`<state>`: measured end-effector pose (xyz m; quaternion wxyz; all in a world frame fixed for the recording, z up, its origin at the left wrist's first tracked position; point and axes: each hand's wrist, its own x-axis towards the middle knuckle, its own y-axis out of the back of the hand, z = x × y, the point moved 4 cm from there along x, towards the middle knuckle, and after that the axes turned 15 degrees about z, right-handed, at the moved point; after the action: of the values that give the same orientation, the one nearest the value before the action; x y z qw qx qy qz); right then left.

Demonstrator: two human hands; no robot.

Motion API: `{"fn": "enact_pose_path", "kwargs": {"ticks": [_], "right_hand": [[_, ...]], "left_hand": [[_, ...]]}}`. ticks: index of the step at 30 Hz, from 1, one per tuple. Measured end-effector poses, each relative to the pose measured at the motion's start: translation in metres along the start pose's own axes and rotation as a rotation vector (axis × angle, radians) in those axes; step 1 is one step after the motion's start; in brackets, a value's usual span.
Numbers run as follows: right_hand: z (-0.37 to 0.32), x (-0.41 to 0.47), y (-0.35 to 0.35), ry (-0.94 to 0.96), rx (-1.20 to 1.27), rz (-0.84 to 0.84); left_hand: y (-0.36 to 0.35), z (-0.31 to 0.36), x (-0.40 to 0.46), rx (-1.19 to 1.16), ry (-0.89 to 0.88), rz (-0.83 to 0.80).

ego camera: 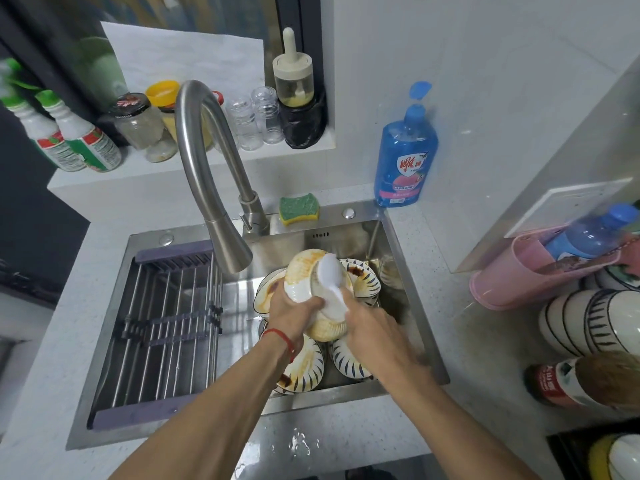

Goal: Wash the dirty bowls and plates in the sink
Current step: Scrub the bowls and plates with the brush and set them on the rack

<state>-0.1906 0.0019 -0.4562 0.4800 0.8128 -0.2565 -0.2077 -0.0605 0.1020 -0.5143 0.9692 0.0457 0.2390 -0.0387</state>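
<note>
Pale speckled counter [450,306] with inset steel sink [408,271], blue soap bottle [405,161], stacked bowls [588,320].

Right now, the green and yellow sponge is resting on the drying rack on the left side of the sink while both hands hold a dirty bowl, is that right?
Not quite: the head view shows the sponge lying on the sink rim behind the basin, beside the faucet, not on the drying rack. The left hand and right hand do hold a dirty bowl.

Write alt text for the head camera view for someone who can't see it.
Over a steel sink holding dirty striped plates, the left hand grips a sauce-stained bowl while the right hand holds a white brush against it. A curved faucet, green sponge and blue dish soap bottle stand behind.
</note>
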Motion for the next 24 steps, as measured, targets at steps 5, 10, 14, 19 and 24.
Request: {"fn": "enact_pose_path", "kwargs": {"ticks": [5, 10, 14, 19, 24], "right_hand": [[0.026, 0.010, -0.001, -0.044, -0.041, 0.024], [0.014, -0.010, -0.007, 0.069, -0.062, -0.017], [0.026, 0.010, -0.007, 0.010, -0.064, 0.031], [0.034, -0.004, -0.010, 0.031, -0.062, -0.003], [0.010, -0.018, -0.011, 0.082, -0.009, 0.002]], "left_hand": [[0.003, -0.002, 0.002, 0.002, 0.022, -0.097], [0.005, 0.006, 0.006, -0.024, 0.028, -0.138], [0.001, 0.011, 0.004, 0.018, 0.015, -0.195], [0.007, 0.012, 0.011, -0.023, 0.034, -0.207], [0.005, 0.019, 0.010, -0.075, 0.085, -0.166]]}}
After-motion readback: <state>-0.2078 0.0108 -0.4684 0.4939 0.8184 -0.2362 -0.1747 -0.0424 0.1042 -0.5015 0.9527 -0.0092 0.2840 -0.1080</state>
